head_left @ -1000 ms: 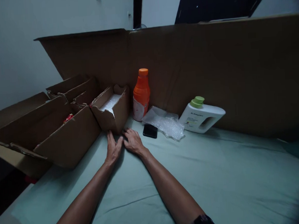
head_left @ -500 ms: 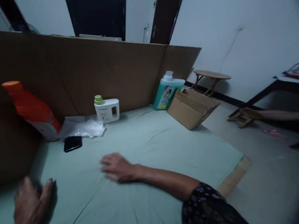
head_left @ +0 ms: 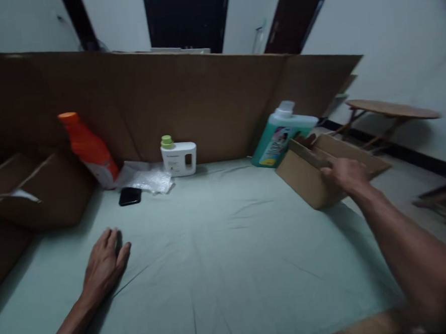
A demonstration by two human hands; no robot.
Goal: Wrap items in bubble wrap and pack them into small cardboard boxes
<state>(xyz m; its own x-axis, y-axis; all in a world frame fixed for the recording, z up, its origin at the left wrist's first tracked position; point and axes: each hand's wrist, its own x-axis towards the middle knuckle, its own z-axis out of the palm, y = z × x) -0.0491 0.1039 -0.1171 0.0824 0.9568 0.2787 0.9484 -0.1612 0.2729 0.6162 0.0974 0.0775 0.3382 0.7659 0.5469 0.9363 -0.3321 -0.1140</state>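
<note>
On the right, my right hand [head_left: 346, 173] grips the near edge of a small open cardboard box [head_left: 299, 175], fingers closed over its wall. The box tilts a little, and its inside is mostly hidden. My left hand [head_left: 103, 262] lies flat on the pale green cloth [head_left: 214, 268], fingers stretched out and holding nothing. Beyond the left hand is a black phone [head_left: 130, 196], apart from its fingertips. Behind the box leans a teal liquid bottle [head_left: 274, 141] with a whitish cap.
A white jug with a green cap [head_left: 179, 159] stands beside clear bubble wrap [head_left: 148, 177]. An orange bottle [head_left: 89, 150] leans near a larger open cardboard box [head_left: 58, 192] at left. Tall cardboard [head_left: 203, 97] forms a back wall. A round wooden table [head_left: 391, 109] is beyond, right.
My right hand has moved from the middle of the cloth rightward and taken hold of the small box. My left hand has shifted forward onto the cloth. The camera view has turned left.
</note>
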